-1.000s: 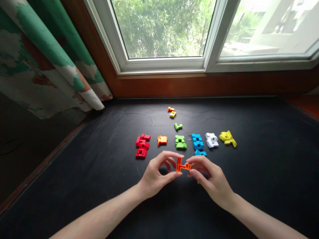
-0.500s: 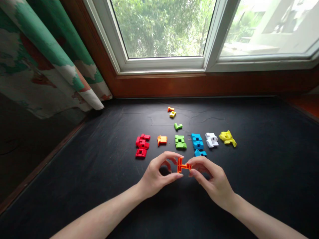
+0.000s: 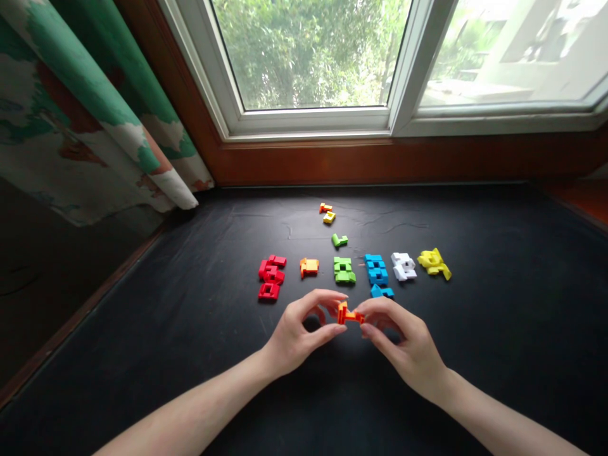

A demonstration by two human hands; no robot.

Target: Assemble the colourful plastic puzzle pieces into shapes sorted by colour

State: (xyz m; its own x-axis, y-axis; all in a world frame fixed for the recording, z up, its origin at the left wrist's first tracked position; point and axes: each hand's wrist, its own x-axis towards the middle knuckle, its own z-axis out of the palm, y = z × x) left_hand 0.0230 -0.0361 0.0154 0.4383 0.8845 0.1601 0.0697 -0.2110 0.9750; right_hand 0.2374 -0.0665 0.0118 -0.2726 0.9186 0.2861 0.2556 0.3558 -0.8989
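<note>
My left hand and my right hand meet in front of me, and their fingertips pinch a small orange-red jointed plastic puzzle piece from both sides. Part of that piece is hidden behind my fingers. Just beyond my right hand's fingers lies a blue folded piece. A row of coloured folded pieces stands farther out: red, orange, green, blue, white and yellow.
Three small pieces in orange, yellow and green lie beyond the row on a black sill top. A wooden window frame runs along the far side, and a green-patterned curtain hangs at the left.
The orange-red piece has gone from a flat H-like shape to a more compact, twisted one between my fingers. My hands have barely moved.
</note>
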